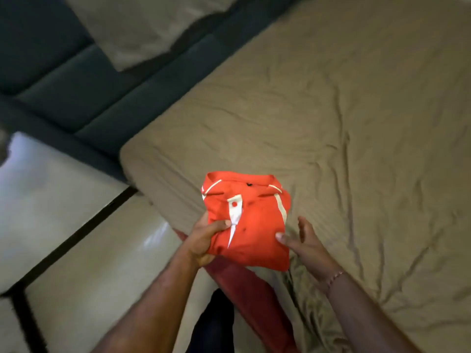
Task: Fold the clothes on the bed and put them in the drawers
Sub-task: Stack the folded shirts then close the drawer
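Folded orange polo shirt (248, 225): gripped by left hand (204, 240); right hand (303, 243) open, thumb touching. Risk: one-sided grip, folds slumping open.

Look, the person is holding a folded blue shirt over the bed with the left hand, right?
Not quite: the head view shows the shirt is orange with white trim, not blue. It is folded, held in the left hand over the bed.

Folded shirt (246, 222) held above near corner of bed (331, 118), left hand (204, 240) gripping its left edge, right hand (303, 240) touching its right edge. Pillow (142, 26) at far end by headboard (71, 80). Tiled floor (71, 225) left of bed.
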Action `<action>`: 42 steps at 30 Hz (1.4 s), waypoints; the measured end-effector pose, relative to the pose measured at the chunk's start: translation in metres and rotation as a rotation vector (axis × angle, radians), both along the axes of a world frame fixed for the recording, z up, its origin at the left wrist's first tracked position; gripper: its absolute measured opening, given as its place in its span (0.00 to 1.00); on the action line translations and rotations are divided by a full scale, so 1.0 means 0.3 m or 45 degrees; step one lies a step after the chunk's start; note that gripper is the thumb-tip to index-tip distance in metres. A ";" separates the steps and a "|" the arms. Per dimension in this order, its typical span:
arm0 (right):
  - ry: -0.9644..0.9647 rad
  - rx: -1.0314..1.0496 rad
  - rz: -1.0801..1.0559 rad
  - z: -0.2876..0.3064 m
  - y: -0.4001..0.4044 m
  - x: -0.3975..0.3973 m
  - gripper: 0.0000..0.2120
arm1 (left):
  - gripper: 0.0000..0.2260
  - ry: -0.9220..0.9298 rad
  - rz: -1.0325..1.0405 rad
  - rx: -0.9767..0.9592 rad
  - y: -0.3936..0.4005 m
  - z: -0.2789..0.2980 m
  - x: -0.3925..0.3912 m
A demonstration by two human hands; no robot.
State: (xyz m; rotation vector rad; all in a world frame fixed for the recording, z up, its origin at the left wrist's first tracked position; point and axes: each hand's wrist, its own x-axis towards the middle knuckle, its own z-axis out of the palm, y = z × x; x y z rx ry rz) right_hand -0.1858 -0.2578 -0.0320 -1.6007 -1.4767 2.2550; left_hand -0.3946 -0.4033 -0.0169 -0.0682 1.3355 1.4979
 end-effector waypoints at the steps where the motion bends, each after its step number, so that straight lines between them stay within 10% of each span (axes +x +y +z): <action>1: 0.118 -0.140 0.011 0.025 -0.037 0.018 0.50 | 0.30 0.006 0.056 0.038 -0.062 0.051 0.025; 5: 0.526 -0.753 0.001 0.114 -0.263 0.051 0.27 | 0.28 0.068 0.343 0.169 -0.363 0.230 0.207; 22: 0.585 -0.177 1.676 0.259 -1.544 0.368 0.18 | 0.30 0.408 1.773 -0.185 -1.821 0.300 1.527; 33: 0.444 -0.166 2.230 0.268 -2.029 1.177 0.20 | 0.19 0.173 2.388 -0.307 -2.070 0.230 2.528; 42: 0.439 -0.077 2.434 0.298 -2.302 1.188 0.21 | 0.16 0.121 2.632 -0.197 -2.220 0.204 2.625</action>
